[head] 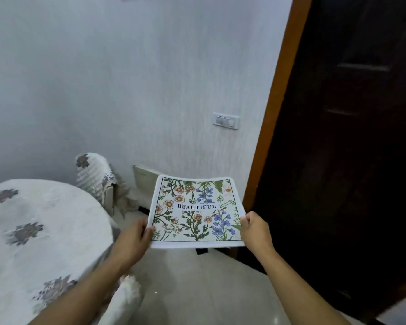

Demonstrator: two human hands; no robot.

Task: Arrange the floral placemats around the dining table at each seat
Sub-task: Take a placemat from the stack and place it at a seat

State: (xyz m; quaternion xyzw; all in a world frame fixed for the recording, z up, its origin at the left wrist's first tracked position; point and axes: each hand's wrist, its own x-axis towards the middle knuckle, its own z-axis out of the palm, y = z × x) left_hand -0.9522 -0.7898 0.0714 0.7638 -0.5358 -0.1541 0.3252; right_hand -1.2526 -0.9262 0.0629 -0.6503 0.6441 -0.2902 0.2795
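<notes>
Left grip (136, 235) curled, pinching floral placemat (197, 212) left edge | right grip (256, 231) pinching right edge | placemat airborne, print up, above floor (185, 289), right of tabletop (45, 207), apart

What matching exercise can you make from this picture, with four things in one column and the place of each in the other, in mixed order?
Things:
1. floral placemat
2. dining table
3. switch plate
4. dark door

Places:
A. on the white wall
B. at the right side of the view
C. between the left hand and the right hand
D. at the left side of the view

Pairs: 1-C, 2-D, 3-A, 4-B.
</notes>
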